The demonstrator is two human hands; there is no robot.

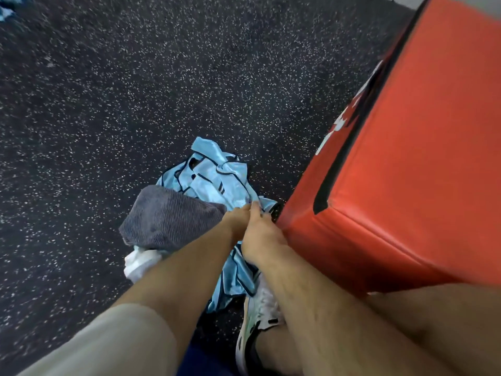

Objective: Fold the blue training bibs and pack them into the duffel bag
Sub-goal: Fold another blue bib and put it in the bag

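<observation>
A crumpled pile of light blue training bibs (208, 177) with dark trim lies on the speckled floor, just left of a red padded block. Both hands reach down into it. My left hand (236, 221) and my right hand (261, 234) meet at the pile's near right edge, each pinching blue fabric. More blue cloth (238, 272) hangs below my right wrist. No duffel bag is in view.
A grey ribbed towel (170, 218) lies over the pile's left side, with white cloth (139, 263) under it. The red padded block (406, 164) stands close on the right. My shoe (257, 318) is below the pile. More blue fabric (6, 9) shows at top left.
</observation>
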